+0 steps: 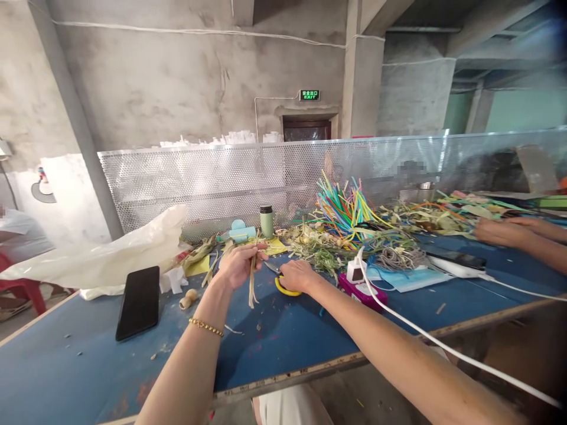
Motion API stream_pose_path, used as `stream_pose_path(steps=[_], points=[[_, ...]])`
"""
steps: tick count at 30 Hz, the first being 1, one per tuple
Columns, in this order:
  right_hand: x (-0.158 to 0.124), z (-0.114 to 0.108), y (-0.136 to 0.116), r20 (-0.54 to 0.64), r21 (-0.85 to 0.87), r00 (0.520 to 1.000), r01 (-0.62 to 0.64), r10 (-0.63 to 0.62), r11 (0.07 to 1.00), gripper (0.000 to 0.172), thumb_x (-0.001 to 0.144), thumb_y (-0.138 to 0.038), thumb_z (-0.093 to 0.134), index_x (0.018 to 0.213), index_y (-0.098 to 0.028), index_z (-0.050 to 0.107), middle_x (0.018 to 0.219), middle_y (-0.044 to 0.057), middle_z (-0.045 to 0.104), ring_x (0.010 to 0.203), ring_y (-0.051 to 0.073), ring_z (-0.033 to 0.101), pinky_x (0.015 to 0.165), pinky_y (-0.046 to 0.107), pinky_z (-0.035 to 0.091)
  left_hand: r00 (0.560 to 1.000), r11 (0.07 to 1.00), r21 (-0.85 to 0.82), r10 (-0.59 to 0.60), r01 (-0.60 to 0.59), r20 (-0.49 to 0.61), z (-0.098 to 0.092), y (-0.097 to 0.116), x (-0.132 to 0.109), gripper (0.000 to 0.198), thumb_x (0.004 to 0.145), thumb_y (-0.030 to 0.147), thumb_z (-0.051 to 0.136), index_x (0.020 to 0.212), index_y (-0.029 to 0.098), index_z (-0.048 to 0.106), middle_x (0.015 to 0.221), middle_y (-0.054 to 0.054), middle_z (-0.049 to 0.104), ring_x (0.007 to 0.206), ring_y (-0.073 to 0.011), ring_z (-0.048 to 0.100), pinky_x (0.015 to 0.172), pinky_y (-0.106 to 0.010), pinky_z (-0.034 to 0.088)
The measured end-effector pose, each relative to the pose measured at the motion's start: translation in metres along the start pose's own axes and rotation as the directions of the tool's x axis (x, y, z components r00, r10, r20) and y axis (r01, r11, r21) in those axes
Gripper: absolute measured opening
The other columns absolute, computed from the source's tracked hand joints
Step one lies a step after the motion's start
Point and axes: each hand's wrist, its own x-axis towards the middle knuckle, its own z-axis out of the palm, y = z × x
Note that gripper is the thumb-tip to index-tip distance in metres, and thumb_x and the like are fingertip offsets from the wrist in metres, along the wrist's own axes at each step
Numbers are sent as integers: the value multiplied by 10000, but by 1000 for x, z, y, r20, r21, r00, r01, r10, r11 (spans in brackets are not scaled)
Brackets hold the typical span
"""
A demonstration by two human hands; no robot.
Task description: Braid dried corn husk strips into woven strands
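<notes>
Just above the blue tabletop (261,348), my left hand (239,265) pinches a few dried, straw-coloured leaf strips (252,289) that hang down below the fingers. To its right, my right hand (297,275) is closed around a pair of scissors (287,288) with yellow handles. The blade points left, towards the left hand, and the fingers partly cover the handles. Behind both hands lie green and dried plant pieces (325,257) and a yellow sheet (275,246).
A black phone (138,302) and small round wooden-looking pieces (188,298) lie left. Behind stand a green bottle (266,222) and bundled coloured strips (343,206). A purple power strip (361,292) with white cable (411,324) sits right. Another person's hands (505,232) work at far right.
</notes>
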Motion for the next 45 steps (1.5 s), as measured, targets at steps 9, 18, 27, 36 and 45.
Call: stream_pose_path(steps=[9,18,27,36,45], points=[[-1,1,27,-420,390,905,244,-65,888,281,915,-306,514,875,-148,744,931,88,702,870,182,627,804,265,446,983,984,-166,38,-68,-178,5,-7,9,104,803,41,590,849,58,682,801,-118,693,744,-158,683,751,-277,569],[-6,10,3,-415,816,905,417,-96,400,290,853,-309,557,621,-142,610,583,-1,589,548,112,515,543,223,385,991,991,-88,94,-102,-91,20,-22,9,175,699,151,754,859,83,736,860,-102,703,767,-152,654,736,-264,519],[-11,3,8,-393,838,919,349,21,420,168,811,-285,573,689,-170,592,580,-14,582,532,127,555,541,235,442,979,983,151,125,-102,-159,9,-16,7,368,557,257,860,867,81,766,635,-31,643,574,-115,564,590,-266,444],[-11,6,9,-366,887,927,374,-81,272,392,825,-497,617,638,-159,555,582,-26,521,541,106,476,528,231,373,984,977,178,136,-114,-118,15,-21,6,347,538,245,874,833,89,780,615,-35,642,526,-85,496,522,-243,352],[-12,7,10,-337,895,938,345,-77,282,356,838,-449,618,636,-162,562,582,-17,553,544,112,508,527,226,389,965,942,252,249,-222,-81,18,-20,5,240,578,271,834,712,97,736,556,-16,601,527,-102,515,552,-251,400]])
